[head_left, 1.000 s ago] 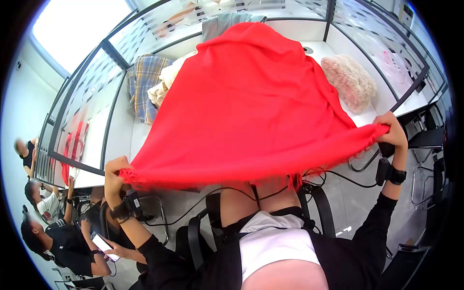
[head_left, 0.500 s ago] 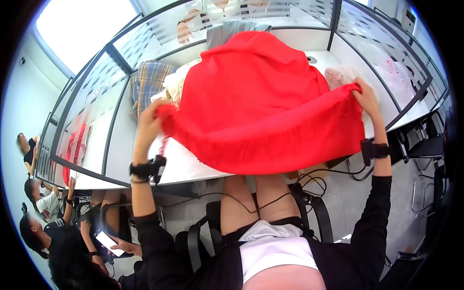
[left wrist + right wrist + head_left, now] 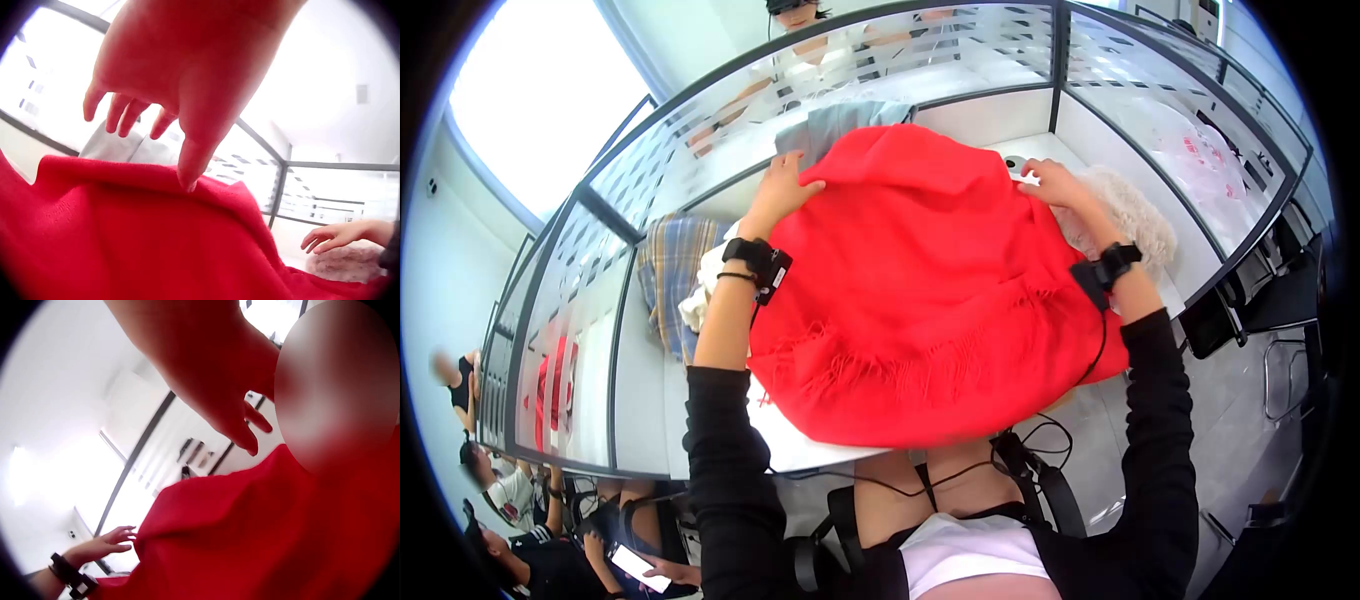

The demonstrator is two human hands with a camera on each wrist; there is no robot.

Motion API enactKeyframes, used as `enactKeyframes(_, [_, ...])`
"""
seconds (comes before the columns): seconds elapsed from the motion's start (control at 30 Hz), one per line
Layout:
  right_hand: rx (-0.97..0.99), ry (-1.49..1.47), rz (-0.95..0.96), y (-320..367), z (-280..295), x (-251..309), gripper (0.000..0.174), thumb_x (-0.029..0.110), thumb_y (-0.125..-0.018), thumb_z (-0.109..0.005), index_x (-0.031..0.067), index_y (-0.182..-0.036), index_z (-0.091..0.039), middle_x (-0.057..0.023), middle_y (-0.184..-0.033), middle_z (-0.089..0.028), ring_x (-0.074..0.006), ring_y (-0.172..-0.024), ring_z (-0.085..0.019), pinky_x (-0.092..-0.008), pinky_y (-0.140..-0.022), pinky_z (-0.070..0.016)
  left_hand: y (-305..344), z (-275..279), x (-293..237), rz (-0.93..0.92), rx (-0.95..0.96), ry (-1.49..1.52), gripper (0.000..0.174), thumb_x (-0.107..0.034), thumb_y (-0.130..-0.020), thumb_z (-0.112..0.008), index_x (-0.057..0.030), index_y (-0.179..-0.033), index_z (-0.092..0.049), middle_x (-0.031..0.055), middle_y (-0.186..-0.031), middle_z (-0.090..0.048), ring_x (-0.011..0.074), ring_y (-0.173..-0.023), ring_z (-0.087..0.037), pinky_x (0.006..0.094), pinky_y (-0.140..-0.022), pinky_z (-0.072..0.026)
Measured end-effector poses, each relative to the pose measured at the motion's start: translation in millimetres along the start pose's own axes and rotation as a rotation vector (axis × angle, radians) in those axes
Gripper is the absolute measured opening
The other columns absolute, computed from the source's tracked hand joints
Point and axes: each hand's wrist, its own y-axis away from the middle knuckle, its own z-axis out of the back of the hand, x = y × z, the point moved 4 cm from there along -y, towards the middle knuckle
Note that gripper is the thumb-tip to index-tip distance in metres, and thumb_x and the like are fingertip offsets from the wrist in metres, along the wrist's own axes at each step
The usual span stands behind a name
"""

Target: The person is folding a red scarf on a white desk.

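Observation:
A red fringed shawl lies in a large mound over the desk, its fringed end folded back on top near the front. At the mound's far left edge is my left hand, thumb toward the cloth. In the left wrist view, the fingers of that hand spread loosely above the shawl, holding nothing. My right hand is at the far right edge of the mound. Its fingers point down loosely over the cloth in the right wrist view, with nothing gripped.
A plaid cloth and a cream cloth lie left of the mound. Behind it a grey cloth hangs over the partition. At right sits a fluffy pink cushion. A black cable crosses my lap. People sit at left and beyond the partition.
Both hands have let go of the shawl's fringed end and moved forward to the far side of the mound. That end, held out toward me earlier, now lies folded back on top.

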Motion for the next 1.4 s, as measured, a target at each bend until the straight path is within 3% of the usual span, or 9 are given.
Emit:
enactKeyframes(0.17, [-0.056, 0.176, -0.322, -26, -59, -15, 0.053, 0.032, -0.073, -0.069, 0.0031, -0.112, -0.05, -0.0238, -0.091, -0.061, -0.0361, -0.085, -0.061, -0.0422, -0.073, -0.0487, -19, -12, -12, -0.052, -0.052, -0.08, 0.037, -0.021, -0.071, -0.065, -0.0107, -0.105, -0.058, 0.0115, -0.107, -0.058, 0.0323, -0.095, -0.056, 0.0384, -0.08, -0.0461])
enactKeyframes(0.4, [-0.066, 0.175, -0.305, -20, -63, -8, 0.009, 0.013, -0.067, -0.062, 0.0048, -0.071, -0.062, -0.0148, -0.075, -0.064, -0.0318, -0.075, -0.062, -0.0391, -0.066, -0.05, 77, 63, -98, -0.395, -0.176, 0.119, 0.017, -0.006, -0.073, -0.053, -0.0053, -0.09, -0.057, 0.0092, -0.086, -0.058, 0.029, -0.081, -0.057, 0.0372, -0.068, -0.0457])
enactKeyframes(0.57, [-0.164, -0.033, 0.051, 44, 18, 52, 0.012, 0.012, -0.069, -0.059, 0.0008, -0.069, -0.054, -0.014, -0.066, -0.058, -0.0315, -0.065, -0.057, -0.0387, -0.058, -0.0436, 212, 54, -158, -0.724, 0.257, -0.154, 0.008, -0.012, -0.07, -0.054, -0.0094, -0.076, -0.051, 0.0037, -0.074, -0.05, 0.0173, -0.072, -0.053, 0.0287, -0.062, -0.0421])
enactKeyframes(0.7, [0.327, 0.071, 0.257, 129, 49, 74, 0.006, 0.008, -0.063, -0.057, 0.0033, -0.066, -0.056, -0.0137, -0.064, -0.057, -0.031, -0.061, -0.055, -0.038, -0.055, -0.0425, 287, 21, -156, -0.821, 0.605, -0.048, 0.008, -0.017, -0.072, -0.057, -0.0103, -0.076, -0.054, 0.0033, -0.071, -0.054, 0.0177, -0.069, -0.058, 0.0292, -0.059, -0.0452])
enactKeyframes(0.87, [0.812, 0.295, 0.149, 186, 28, 80, 0.009, 0.008, -0.061, -0.058, 0.007, -0.067, -0.065, -0.0128, -0.064, -0.06, -0.0293, -0.061, -0.058, -0.0363, -0.056, -0.0457, 259, 18, -155, -0.544, 0.408, 0.093, 0.019, -0.027, -0.08, -0.058, -0.0078, -0.081, -0.055, 0.0075, -0.076, -0.056, 0.0243, -0.071, -0.059, 0.0346, -0.055, -0.0484])
enactKeyframes(0.93, [0.723, -0.004, 0.211, 172, 35, 97, 0.01, 0.013, -0.068, -0.061, 0.006, -0.075, -0.063, -0.0093, -0.065, -0.062, -0.0251, -0.061, -0.06, -0.0328, -0.06, -0.0463, 229, 14, -148, -0.28, 0.381, 0.165, 0.02, -0.02, -0.084, -0.054, -0.0044, -0.097, -0.052, 0.013, -0.088, -0.054, 0.0317, -0.081, -0.056, 0.0397, -0.065, -0.048])
enactKeyframes(1.17, [0.013, -0.036, 0.36, 30, -7, 75, 0.017, 0.007, -0.072, -0.055, 0.0021, -0.088, -0.058, -0.0148, -0.08, -0.061, -0.0313, -0.077, -0.059, -0.0369, -0.071, -0.0473, 126, -83, -112, -0.279, 0.238, 0.359, 0.041, -0.015, -0.08, -0.058, 0.0011, -0.115, -0.045, 0.0232, -0.109, -0.053, 0.0392, -0.095, -0.054, 0.0418, -0.08, -0.0466])
enactKeyframes(1.27, [-0.094, 0.002, 0.44, -7, -40, 65, 0.021, 0.01, -0.071, -0.06, 0.0039, -0.092, -0.059, -0.0143, -0.084, -0.062, -0.0329, -0.081, -0.058, -0.0386, -0.075, -0.0477, 102, -94, -124, -0.287, 0.33, 0.512, 0.044, -0.017, -0.077, -0.063, 0.0005, -0.114, -0.047, 0.022, -0.109, -0.055, 0.0383, -0.097, -0.055, 0.0416, -0.082, -0.0459])
enactKeyframes(1.4, [0.202, 0.127, 0.289, -31, -85, 42, 0.028, 0.018, -0.068, -0.067, 0.0048, -0.092, -0.059, -0.0149, -0.084, -0.062, -0.0336, -0.082, -0.058, -0.039, -0.077, -0.0476, 93, -100, -126, -0.244, 0.488, 0.437, 0.037, -0.02, -0.074, -0.068, -0.0001, -0.103, -0.056, 0.0181, -0.094, -0.062, 0.035, -0.089, -0.059, 0.0401, -0.079, -0.0465])
